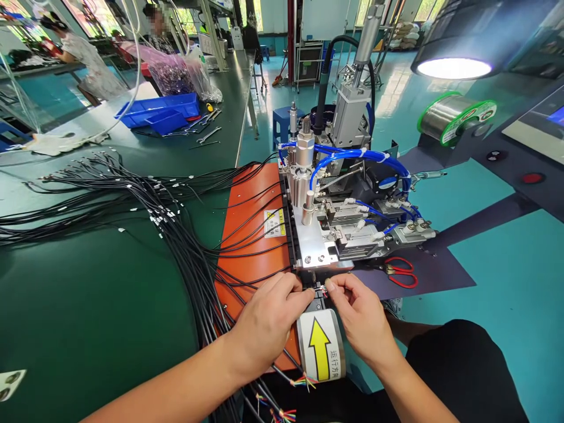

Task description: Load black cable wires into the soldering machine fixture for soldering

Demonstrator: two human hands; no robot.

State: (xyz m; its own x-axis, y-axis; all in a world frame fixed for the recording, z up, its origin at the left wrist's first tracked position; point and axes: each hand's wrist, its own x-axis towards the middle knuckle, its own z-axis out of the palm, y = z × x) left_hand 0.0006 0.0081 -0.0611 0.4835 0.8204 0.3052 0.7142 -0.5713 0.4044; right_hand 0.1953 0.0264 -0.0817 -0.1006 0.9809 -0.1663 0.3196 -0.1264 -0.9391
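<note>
Head view: nearest, bared wire ends (pixel 304 382) are seen beside an arrow-marked plate (pixel 321 346). Just beyond, a small connector (pixel 324 289) seems to be pinched between the fingers of the right hand (pixel 363 314), at a dark track (pixel 316 304); the left hand (pixel 273 314) is set there too, whether gripping cannot be told. Placement is apparently in hand; steady alignment would be called for. Farther, black cables (pixel 194 252) are spread across the tabletop (pixel 110 305).

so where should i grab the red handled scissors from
Take the scissors by their red handles, coming from the right or above, probably with the right hand, which is nearer. They seem to lie flat, with the loops facing away from the machine and the blade end pointing left, toward it.
</note>
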